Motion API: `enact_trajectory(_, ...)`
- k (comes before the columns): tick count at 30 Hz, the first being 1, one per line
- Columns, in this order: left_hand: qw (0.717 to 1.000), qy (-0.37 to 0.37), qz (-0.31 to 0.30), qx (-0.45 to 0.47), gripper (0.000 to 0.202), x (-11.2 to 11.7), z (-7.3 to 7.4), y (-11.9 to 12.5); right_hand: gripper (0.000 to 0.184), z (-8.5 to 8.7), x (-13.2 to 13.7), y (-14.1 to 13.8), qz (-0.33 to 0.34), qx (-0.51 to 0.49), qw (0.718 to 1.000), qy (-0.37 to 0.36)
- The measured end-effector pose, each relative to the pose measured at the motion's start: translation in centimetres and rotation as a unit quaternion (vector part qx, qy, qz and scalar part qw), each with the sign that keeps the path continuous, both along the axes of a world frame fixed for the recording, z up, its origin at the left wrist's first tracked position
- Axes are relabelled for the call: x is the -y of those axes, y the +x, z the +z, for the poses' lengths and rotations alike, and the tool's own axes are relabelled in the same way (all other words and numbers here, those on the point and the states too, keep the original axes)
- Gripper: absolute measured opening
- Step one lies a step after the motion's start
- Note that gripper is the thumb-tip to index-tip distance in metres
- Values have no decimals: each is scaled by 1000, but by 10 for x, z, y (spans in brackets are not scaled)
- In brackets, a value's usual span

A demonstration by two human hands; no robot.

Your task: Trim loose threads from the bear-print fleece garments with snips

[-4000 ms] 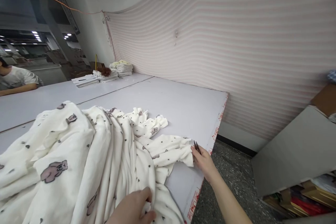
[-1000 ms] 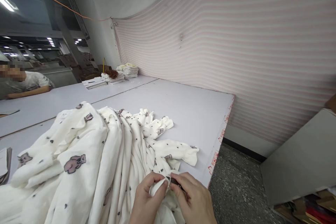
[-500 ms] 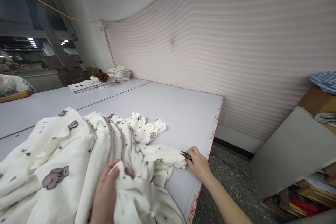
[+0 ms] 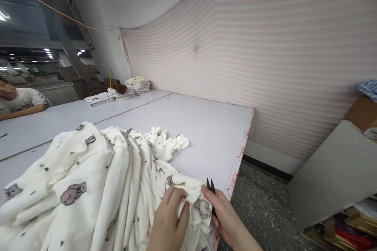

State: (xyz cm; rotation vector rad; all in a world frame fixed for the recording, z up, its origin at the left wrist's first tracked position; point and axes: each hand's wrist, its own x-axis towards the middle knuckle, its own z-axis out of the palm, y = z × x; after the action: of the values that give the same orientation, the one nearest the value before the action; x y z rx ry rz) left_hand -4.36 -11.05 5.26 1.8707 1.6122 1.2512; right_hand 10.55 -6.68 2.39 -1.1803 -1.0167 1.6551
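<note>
In the head view, the left hand (image 4: 169,221) is lying low in the middle of the frame. Its fingers are curling over a bunched edge of the white bear-print cloth (image 4: 88,172), and its thumb is pressing that fold from below, so the edge is pinched between them. The right hand (image 4: 228,221) is sitting just beside it, touching the same fold from the right. Its fingers are closing around a pair of dark thread snips (image 4: 211,186). The 2 pointed blades are sticking up past the thumb, slightly parted, with their tips just beside the cloth edge; I cannot tell whether they are touching it.

The cloth is lying heaped in long folds on the pale work table (image 4: 206,125), spreading from the bottom left corner toward the table's near right edge. A small piece with tiny dark prints is trailing out toward the table's middle. One pink-grey bear print is showing on the fold between the 2 hands.

At the far end of the table, stacks of folded fabric (image 4: 138,84) are sitting against a pink striped curtain (image 4: 265,66). Another person (image 4: 17,101) is leaning an arm on the table at the far left. An orange cord (image 4: 59,10) is running overhead. A grey board (image 4: 332,168) is standing at the right, above the speckled floor (image 4: 265,208).
</note>
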Motion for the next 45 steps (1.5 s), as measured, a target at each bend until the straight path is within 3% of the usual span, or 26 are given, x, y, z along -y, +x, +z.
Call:
enact_trajectory(3,999,29,17,30,15,5,-3,-5,38,9,1,11,1,131,981,146)
enact_trajectory(5,998,24,11,51,15,9,-5,-9,29,13,2,19,-3,242,938,247)
enact_trajectory(7,997,-14,6,75,16,11,-5,-11,15,17,6,23,-21,338,893,298)
enact_trajectory(9,993,-59,-5,101,17,12,-3,-12,26,21,13,23,-22,390,856,337)
enact_trajectory(10,991,-70,-18,110,18,11,-1,-13,38,24,16,21,-8,384,855,348)
enact_trajectory(12,990,-62,-63,112,18,10,3,-15,47,28,20,15,36,341,865,366)
enact_trajectory(15,990,-59,-77,105,19,11,2,-19,15,30,18,-1,60,253,909,325)
enact_trajectory(18,996,-38,-21,73,36,16,-12,-17,22,21,13,-18,-13,77,985,152)
enact_trajectory(20,999,19,18,28,52,18,-23,-13,30,14,14,-26,-51,-34,998,29)
enact_trajectory(22,997,59,48,-7,39,20,-30,-10,35,9,17,-29,-57,-80,995,-30)
enact_trajectory(24,995,80,49,-23,12,19,-31,-9,37,7,20,-27,-60,-75,995,-20)
enact_trajectory(27,993,118,24,-13,12,20,-24,-14,31,10,20,-16,-69,3,994,81)
enact_trajectory(31,989,145,4,10,15,22,-19,-16,16,24,19,5,-23,212,948,238)
enact_trajectory(34,989,146,2,5,18,23,-18,-15,16,40,25,17,51,313,903,289)
enact_trajectory(38,991,135,-11,-9,17,24,-17,-16,23,54,36,24,130,366,865,317)
enact_trajectory(45,988,152,-12,-20,21,23,-19,-17,30,58,46,23,73,467,775,420)
